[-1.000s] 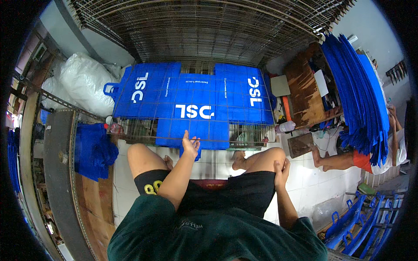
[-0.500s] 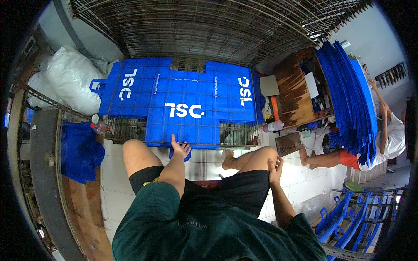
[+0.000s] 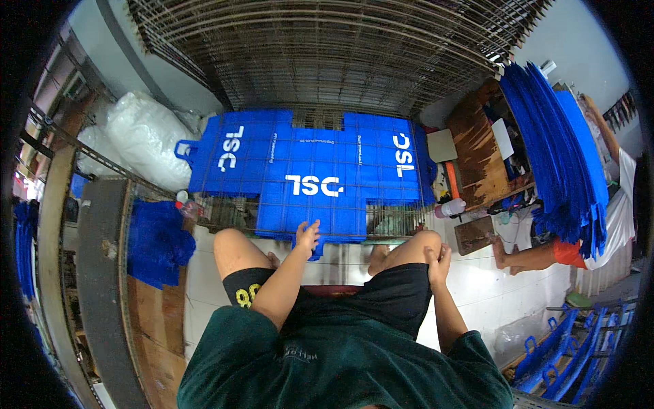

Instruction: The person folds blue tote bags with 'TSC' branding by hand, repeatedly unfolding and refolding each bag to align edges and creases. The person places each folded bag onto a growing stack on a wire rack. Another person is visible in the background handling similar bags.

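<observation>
Several blue fabric bags (image 3: 312,215) with white print lie spread side by side in front of me, with a wire mesh grid (image 3: 400,219) over and around them. My left hand (image 3: 308,236) is at the near edge of the middle bag, over its handle loop (image 3: 317,252). Its fingers are apart and hold nothing; whether they touch the mesh I cannot tell. On my right leg, just below the knee, rests my right hand (image 3: 439,264), its fingers loosely spread and nothing in them.
Wire racks (image 3: 327,54) are stacked beyond the bags. White plastic sacks (image 3: 146,140) and a blue cloth pile (image 3: 160,238) stand left. To the right are a bottle (image 3: 451,208), a wooden board (image 3: 470,150), hanging blue fabric (image 3: 555,150) and another person (image 3: 616,211).
The view has swung, so the scene sits further right and lower. My left hand stays by the near bag edge, its fingers slightly more bent. The other person has shifted toward the right rim.
</observation>
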Demonstrator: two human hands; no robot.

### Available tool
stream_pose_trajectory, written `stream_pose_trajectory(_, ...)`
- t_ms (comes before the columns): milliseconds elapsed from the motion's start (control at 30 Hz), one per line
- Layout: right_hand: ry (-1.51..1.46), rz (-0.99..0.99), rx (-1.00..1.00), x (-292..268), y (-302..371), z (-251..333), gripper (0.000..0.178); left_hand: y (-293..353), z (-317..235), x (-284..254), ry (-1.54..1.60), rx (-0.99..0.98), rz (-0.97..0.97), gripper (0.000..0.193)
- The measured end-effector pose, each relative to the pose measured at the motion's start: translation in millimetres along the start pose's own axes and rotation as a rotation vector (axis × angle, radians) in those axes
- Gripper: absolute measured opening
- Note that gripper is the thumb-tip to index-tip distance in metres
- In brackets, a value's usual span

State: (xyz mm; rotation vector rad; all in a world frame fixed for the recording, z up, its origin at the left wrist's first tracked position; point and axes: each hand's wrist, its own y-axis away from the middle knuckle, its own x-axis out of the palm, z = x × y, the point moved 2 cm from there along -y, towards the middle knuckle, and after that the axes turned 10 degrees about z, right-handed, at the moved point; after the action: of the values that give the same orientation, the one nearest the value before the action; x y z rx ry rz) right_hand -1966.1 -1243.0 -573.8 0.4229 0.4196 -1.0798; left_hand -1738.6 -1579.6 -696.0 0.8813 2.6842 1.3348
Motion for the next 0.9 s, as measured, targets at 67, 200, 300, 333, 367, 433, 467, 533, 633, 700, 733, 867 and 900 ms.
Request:
stream_pose_trajectory(67, 0.020, 0.008, 0.005, -1.2, 3.5, 13.0, 0.061, 52.3, -33.4, 17.0, 0.080, -0.003, 0.132, 0.074)
stream_pose_trajectory(200, -0.011, 0.041, -0.018, -3.5, -1.8, 5.3, 0.062, 131.0, -48.5, 33.2, 0.093, 0.046, 0.321, 0.056)
stream_pose_trajectory(300, -0.033, -0.020, -0.044, -5.5, 5.5, 12.8, 0.058, 164.3, -27.6, 25.3, 0.034, -0.001, 0.361, 0.056)
stream_pose_trajectory(333, -0.027, -0.034, -0.051, -4.3, 4.8, 12.3, 0.059, 172.8, -18.0, 20.5, -0.001, -0.029, 0.317, 0.059)
stream_pose_trajectory(367, -0.069, -0.006, -0.023, -6.8, 6.3, 15.7, 0.060, 175.7, -4.3, 15.3, 0.012, -0.074, 0.290, 0.060)
stream_pose_trajectory(433, -0.100, -0.002, -0.023, -7.0, 3.8, 6.4, 0.062, 174.6, 11.8, 9.5, 0.016, -0.146, 0.240, 0.061)
stream_pose_trajectory(467, -0.110, -0.002, -0.020, -7.4, 2.4, 2.3, 0.063, 173.6, 16.3, 9.0, 0.005, -0.173, 0.217, 0.061)
stream_pose_trajectory(533, -0.050, 0.011, -0.009, -6.8, 1.7, -0.7, 0.064, 173.3, 17.3, 11.7, -0.025, -0.175, 0.207, 0.059)
stream_pose_trajectory(633, -0.013, 0.008, 0.034, -8.5, 3.9, -3.0, 0.063, 175.6, 5.0, 21.6, -0.074, -0.108, 0.243, 0.055)
stream_pose_trajectory(700, -0.031, 0.007, 0.038, -7.2, 4.7, -5.5, 0.063, 179.4, -2.2, 25.9, -0.094, -0.073, 0.264, 0.053)
stream_pose_trajectory(733, -0.044, 0.017, 0.026, -6.2, 3.7, -7.3, 0.064, 179.1, -2.7, 23.7, -0.102, -0.066, 0.258, 0.053)
stream_pose_trajectory(867, -0.089, 0.035, -0.031, -14.2, 8.4, -16.3, 0.071, 168.8, 13.9, 17.8, -0.118, -0.110, 0.283, 0.053)
stream_pose_trajectory(900, -0.094, 0.036, -0.023, -16.9, 12.4, -13.7, 0.071, 164.1, 15.3, 16.8, -0.132, -0.100, 0.295, 0.054)
